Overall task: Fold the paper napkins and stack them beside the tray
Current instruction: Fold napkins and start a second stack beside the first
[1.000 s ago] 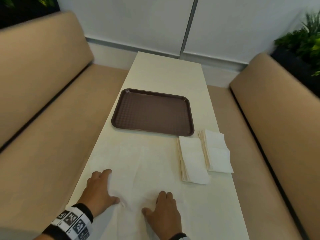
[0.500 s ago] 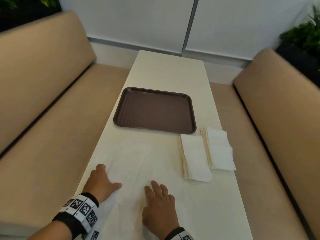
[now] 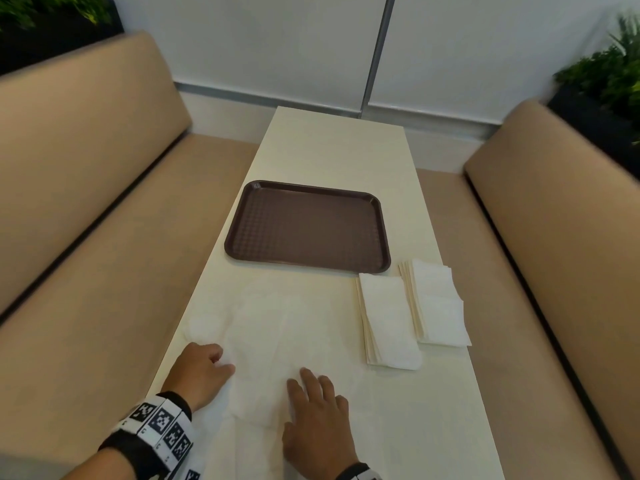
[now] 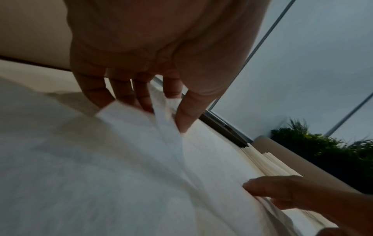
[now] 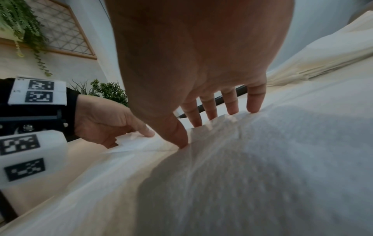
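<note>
A white unfolded napkin (image 3: 277, 334) lies spread on the cream table (image 3: 332, 150), in front of the brown tray (image 3: 308, 226). My left hand (image 3: 221, 362) is at the napkin's left edge with curled fingers. In the left wrist view its thumb and fingers (image 4: 141, 99) pinch a raised flap of the napkin (image 4: 159, 126). My right hand (image 3: 311, 379) lies flat on the napkin's near part. Its straight fingers (image 5: 232, 105) press the napkin (image 5: 262, 159) down. Two stacks of folded napkins (image 3: 388, 323) (image 3: 436, 303) sit by the tray's near right corner.
Tan benches run along the left (image 3: 86, 237) and right (image 3: 554, 271) sides of the narrow table. Plants (image 3: 609, 74) stand behind the benches. A white wall closes the far end. Bare table top lies beyond the tray.
My left hand's fingers have curled and lifted the napkin's left edge. My right hand has flattened and slid a little forward on the napkin.
</note>
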The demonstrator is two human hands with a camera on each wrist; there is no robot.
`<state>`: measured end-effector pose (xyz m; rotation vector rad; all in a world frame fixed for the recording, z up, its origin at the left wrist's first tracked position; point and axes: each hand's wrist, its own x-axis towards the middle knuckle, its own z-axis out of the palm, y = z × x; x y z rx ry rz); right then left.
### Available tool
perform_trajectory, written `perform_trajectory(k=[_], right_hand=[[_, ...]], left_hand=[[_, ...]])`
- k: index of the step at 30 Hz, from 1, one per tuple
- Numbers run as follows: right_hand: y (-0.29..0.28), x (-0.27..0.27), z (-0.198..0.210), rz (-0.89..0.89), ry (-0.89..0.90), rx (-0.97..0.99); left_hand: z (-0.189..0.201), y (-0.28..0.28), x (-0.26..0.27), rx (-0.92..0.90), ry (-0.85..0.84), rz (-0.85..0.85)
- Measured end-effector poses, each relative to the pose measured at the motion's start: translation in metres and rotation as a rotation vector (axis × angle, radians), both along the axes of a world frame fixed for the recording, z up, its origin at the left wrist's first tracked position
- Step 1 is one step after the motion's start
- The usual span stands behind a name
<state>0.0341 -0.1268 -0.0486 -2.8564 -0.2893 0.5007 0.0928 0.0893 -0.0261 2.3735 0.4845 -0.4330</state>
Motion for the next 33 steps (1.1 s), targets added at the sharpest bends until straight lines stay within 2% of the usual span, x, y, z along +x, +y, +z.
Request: perform_trajectory(k=[6, 9, 11, 14, 17, 19, 21, 23, 26, 28, 33], right_hand=[[-0.003, -0.001, 0.007, -0.020, 0.061, 0.002], [-0.009, 0.003, 0.018, -0.025, 0.082, 0.139], [-0.018, 0.007, 0.016, -0.126, 0.020, 0.273], [-0.037, 0.010, 0.016, -0.369, -0.036, 0.500], [-0.051, 0.012, 0.018, -0.608, 0.003, 0.683], [-0.055, 0.015, 0.024, -0.752, 0.066, 0.851], [-0.058, 0.016, 0.025, -0.828, 0.108, 0.937], [-0.058, 0.016, 0.021, -0.857, 0.136, 0.940], [-0.055, 0.018, 0.014, -0.829, 0.173, 0.879], [-0.053, 0.019, 0.009, -0.783, 0.191, 0.785], [-0.052, 0.023, 0.009, -0.697, 0.216, 0.652]], left_hand=[[0.014, -0.010, -0.007, -0.020, -0.132, 0.001], [0.029, -0.030, -0.010, -0.118, -0.203, -0.067], [0.032, -0.047, -0.011, -0.139, -0.229, -0.132], [0.027, -0.073, -0.012, -0.122, -0.242, -0.247], [0.020, -0.094, -0.016, -0.123, -0.189, -0.373], [0.019, -0.102, -0.017, -0.174, -0.166, -0.385], [0.017, -0.101, -0.014, -0.214, -0.222, -0.322], [0.013, -0.094, -0.006, -0.190, -0.266, -0.223], [0.002, -0.082, 0.007, -0.106, -0.142, -0.080], [-0.008, -0.080, 0.013, -0.065, -0.044, -0.057], [-0.013, -0.085, 0.025, -0.105, 0.034, 0.019]])
